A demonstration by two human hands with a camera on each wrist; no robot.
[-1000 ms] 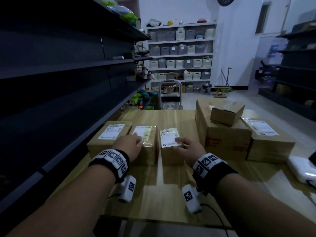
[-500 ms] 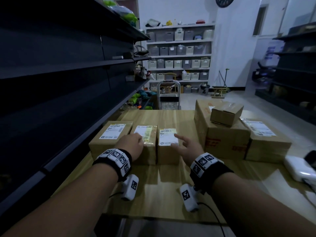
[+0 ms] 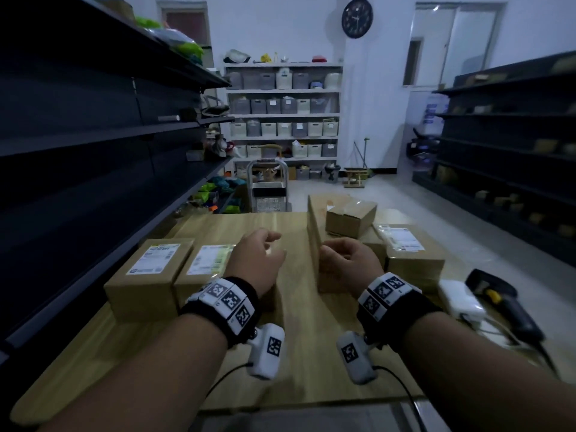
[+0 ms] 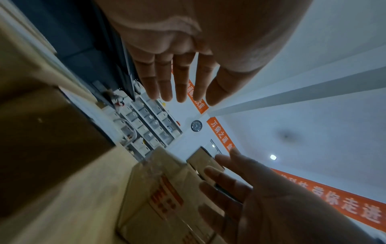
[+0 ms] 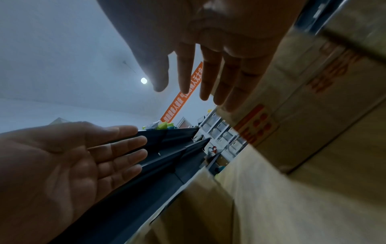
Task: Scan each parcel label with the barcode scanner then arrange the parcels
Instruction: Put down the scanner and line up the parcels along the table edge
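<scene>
— Where were the hands?

— Both were raised above the middle of the desk (image 3: pixel 299 363), palms facing each other. The left hand (image 3: pixel 256 264) had straight, relaxed fingers (image 4: pixel 165 79) and held nothing. The right hand (image 3: pixel 349 260) was the same, its fingers (image 5: pixel 208 74) extended and apart, touching no parcel.

— And the parcels?

— Two labelled boxes sat side by side along the desk's left edge: the left box (image 3: pixel 149 275) and the middle box (image 3: pixel 202 272), touching each other. A third box (image 3: pixel 274 294) was just beside the middle one, mostly hidden behind the left hand. Toward the right stood a big box (image 3: pixel 314 232) with red print on its side, and a small box (image 3: pixel 350 218) rested on top of it. A labelled box (image 3: pixel 408 257) sat just right of the big one.

— The scanner?

— The scanner (image 3: pixel 501 304) lay at the desk's right edge, untouched, well apart from both hands. A white device (image 3: pixel 461 299) sat just beside it, between it and the labelled box.

— Anything around the desk?

— A dark shelf (image 3: pixel 93 135) ran along the left edge.
</scene>
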